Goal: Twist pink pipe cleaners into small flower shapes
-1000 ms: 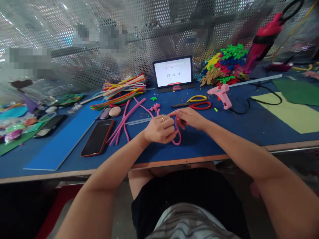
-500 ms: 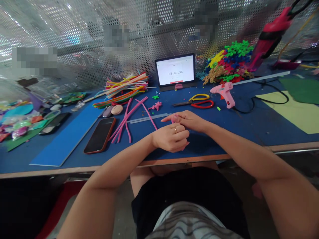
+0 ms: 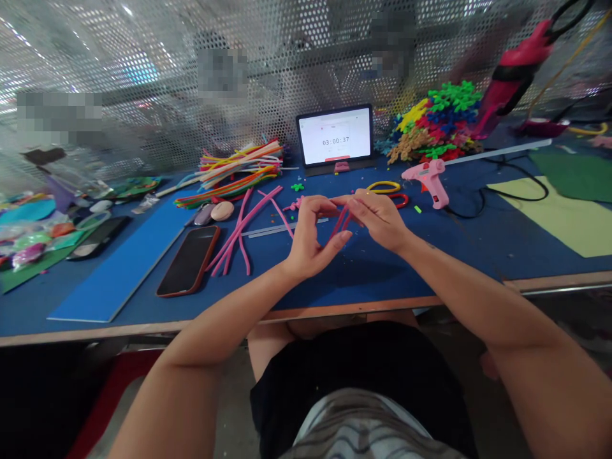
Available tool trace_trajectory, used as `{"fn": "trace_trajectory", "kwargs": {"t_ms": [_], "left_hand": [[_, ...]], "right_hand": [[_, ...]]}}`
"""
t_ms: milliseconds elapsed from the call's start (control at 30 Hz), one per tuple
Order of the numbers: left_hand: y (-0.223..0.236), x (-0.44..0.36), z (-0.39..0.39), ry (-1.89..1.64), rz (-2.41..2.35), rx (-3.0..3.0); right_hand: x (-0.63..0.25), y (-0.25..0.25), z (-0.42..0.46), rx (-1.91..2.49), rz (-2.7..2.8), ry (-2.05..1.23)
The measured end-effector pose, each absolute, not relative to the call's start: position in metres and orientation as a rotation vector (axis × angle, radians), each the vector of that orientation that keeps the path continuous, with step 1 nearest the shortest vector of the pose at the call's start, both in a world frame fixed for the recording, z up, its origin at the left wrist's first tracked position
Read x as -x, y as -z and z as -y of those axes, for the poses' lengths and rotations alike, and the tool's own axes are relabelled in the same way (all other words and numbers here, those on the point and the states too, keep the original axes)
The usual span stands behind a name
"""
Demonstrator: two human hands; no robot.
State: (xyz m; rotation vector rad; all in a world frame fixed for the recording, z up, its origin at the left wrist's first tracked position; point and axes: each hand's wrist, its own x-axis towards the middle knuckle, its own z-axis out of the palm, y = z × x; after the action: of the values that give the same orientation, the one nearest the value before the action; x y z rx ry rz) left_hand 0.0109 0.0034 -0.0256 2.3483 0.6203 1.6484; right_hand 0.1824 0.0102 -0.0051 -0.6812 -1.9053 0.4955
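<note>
A doubled pink pipe cleaner (image 3: 341, 224) stands between my hands above the blue table. My right hand (image 3: 377, 217) pinches its upper end between fingers and thumb. My left hand (image 3: 310, 237) curves around its lower part, thumb and fingers apart, and I cannot tell whether it grips. Several loose pink pipe cleaners (image 3: 239, 231) lie to the left of my left hand. A small pink pipe-cleaner shape (image 3: 296, 204) sits just beyond my left fingertips. Scissors with a red handle (image 3: 400, 200) lie partly hidden behind my right hand.
A tablet showing a timer (image 3: 335, 136) stands at the back, beside a bundle of coloured pipe cleaners (image 3: 234, 173) and a heap of foam shapes (image 3: 435, 121). A pink glue gun (image 3: 428, 182) lies right, a phone (image 3: 189, 260) left.
My left hand has opened and risen from its closed hold low on the table. The pink pipe cleaner, mostly hidden half a second ago, now shows between my hands.
</note>
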Motion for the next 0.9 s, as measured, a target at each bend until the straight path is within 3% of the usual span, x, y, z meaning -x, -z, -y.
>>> {"fn": "trace_trajectory", "kwargs": {"t_ms": [267, 500, 900], "left_hand": [[0.017, -0.012, 0.009, -1.3, -0.855, -2.08], [0.017, -0.013, 0.005, -0.808, -0.621, -1.578], [0.012, -0.01, 0.013, -0.689, -0.697, -1.501]], "right_hand": [[-0.177, 0.012, -0.009, 0.733, 1.823, -0.743], [-0.176, 0.009, 0.001, 0.78, 1.876, -0.885], [-0.177, 0.004, 0.002, 0.692, 1.966, -0.862]]}}
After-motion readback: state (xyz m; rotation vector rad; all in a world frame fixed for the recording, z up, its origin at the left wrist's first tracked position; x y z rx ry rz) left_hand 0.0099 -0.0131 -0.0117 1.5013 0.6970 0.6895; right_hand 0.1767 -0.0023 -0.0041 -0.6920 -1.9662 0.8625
